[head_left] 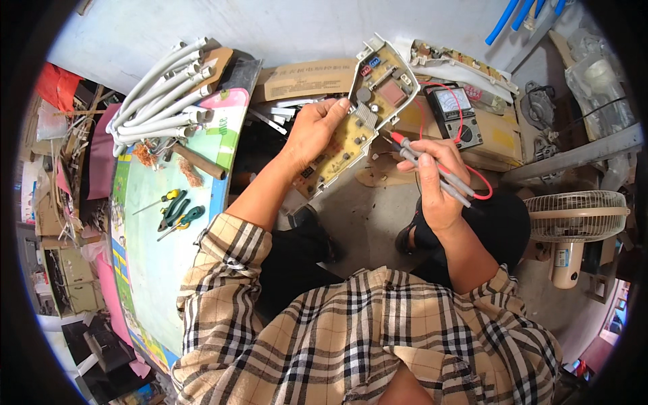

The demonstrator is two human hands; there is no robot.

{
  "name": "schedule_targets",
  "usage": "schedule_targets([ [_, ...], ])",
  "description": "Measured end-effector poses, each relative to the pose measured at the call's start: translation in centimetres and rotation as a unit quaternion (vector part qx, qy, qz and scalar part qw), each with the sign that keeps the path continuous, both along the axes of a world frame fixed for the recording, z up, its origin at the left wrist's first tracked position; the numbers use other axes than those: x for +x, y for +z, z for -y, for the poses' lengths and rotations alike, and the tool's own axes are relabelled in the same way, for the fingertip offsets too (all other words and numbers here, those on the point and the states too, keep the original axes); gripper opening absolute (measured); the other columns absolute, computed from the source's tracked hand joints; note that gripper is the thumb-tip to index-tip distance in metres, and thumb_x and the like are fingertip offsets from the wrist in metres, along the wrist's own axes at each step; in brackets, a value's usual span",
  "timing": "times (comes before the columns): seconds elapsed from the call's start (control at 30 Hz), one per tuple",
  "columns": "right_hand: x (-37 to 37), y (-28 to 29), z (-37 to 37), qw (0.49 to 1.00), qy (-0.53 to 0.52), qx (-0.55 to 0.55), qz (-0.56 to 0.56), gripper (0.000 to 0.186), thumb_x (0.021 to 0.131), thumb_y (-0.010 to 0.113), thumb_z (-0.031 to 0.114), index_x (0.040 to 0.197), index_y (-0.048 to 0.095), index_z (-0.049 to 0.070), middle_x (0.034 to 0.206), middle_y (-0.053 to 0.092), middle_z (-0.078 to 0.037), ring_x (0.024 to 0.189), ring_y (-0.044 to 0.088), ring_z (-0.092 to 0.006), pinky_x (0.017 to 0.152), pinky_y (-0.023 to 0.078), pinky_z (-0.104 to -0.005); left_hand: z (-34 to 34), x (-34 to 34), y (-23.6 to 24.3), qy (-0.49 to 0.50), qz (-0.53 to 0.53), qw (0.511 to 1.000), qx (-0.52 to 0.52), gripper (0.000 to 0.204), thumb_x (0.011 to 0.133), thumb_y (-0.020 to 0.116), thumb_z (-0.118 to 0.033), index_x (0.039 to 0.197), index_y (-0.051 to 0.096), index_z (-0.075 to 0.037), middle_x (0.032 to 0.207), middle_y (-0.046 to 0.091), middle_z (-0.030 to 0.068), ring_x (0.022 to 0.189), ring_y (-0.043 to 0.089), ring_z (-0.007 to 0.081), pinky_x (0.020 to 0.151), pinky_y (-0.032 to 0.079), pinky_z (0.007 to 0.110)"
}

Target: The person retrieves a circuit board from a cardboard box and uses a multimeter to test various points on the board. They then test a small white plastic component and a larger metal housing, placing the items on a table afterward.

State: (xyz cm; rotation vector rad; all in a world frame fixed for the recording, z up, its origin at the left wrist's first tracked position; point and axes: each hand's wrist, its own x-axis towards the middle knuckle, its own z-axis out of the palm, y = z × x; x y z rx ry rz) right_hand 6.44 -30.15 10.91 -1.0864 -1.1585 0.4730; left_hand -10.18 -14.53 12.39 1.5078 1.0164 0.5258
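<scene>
My left hand (316, 130) grips a long white-framed circuit board (364, 111) by its left edge and holds it tilted up in front of me, component side facing me. My right hand (437, 177) holds two grey multimeter probes (432, 170) together like chopsticks, their red-tipped ends pointing at the board's lower right edge. Red leads (480, 181) run from the probes to a dark analogue multimeter (455, 113) resting on cardboard boxes beyond the board.
A colourful low table (172, 223) on my left carries a bundle of white tubes (158, 101), pliers and screwdrivers (177, 214), and a wooden handle (197, 160). A small white fan (574, 219) stands at right. Another board frame (459, 64) lies on boxes behind.
</scene>
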Motion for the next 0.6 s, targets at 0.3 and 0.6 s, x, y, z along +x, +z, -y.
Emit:
schedule_targets([
  [0.3, 0.4, 0.2, 0.0, 0.997, -0.043, 0.010, 0.064, 0.017, 0.095, 0.048, 0.007, 0.100, 0.060, -0.006, 0.094, 0.058, -0.012, 0.071, 0.067, -0.0172, 0.065, 0.053, -0.0261, -1.2, 0.5, -0.5, 0.072, 0.112, 0.991, -0.016, 0.039, 0.096, 0.053, -0.037, 0.094, 0.066, -0.001, 0.079, 0.065, 0.0035, 0.063, 0.055, 0.0085, 0.059, 0.045, 0.023],
  [0.6, 0.0, -0.4, -0.3, 0.998, -0.005, -0.048, 0.044, 0.016, 0.095, 0.051, 0.007, 0.100, 0.061, -0.005, 0.093, 0.057, -0.011, 0.072, 0.065, -0.0162, 0.064, 0.052, -0.0259, -3.7, 1.1, 1.2, 0.243, 0.263, 0.930, -0.081, 0.037, 0.097, 0.048, -0.033, 0.099, 0.063, 0.001, 0.082, 0.065, 0.0083, 0.066, 0.063, 0.0170, 0.059, 0.050, 0.030],
])
